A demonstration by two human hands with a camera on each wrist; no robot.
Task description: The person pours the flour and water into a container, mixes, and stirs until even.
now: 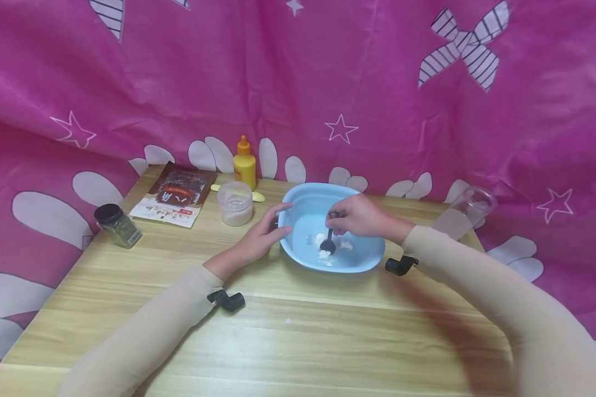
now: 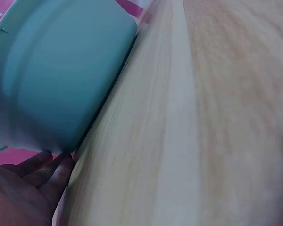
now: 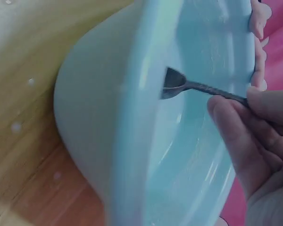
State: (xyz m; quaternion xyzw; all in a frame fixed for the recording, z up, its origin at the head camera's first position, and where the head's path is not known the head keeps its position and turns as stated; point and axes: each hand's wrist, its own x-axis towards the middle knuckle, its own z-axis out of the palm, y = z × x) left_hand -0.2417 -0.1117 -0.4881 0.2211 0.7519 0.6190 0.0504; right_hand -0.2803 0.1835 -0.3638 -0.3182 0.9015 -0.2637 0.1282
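A light blue basin (image 1: 362,259) stands on the wooden table (image 1: 288,331) with white lumps (image 1: 323,255) on its floor. My right hand (image 1: 357,216) reaches over the basin and pinches the handle of a dark spoon (image 1: 328,243), whose bowl dips into the white lumps. The right wrist view shows the spoon (image 3: 177,84) inside the basin (image 3: 108,136), held by my fingers (image 3: 240,141). My left hand (image 1: 264,234) rests against the basin's left rim with straight fingers. In the left wrist view my fingers (image 2: 42,174) touch the basin's outer wall (image 2: 61,70).
Behind the basin to the left stand a lidded clear tub (image 1: 235,202), a yellow squeeze bottle (image 1: 244,163), a printed packet (image 1: 176,194) and a dark-lidded spice jar (image 1: 117,225). A clear cup (image 1: 466,214) leans at the right edge. A pink cloth (image 1: 298,82) hangs behind.
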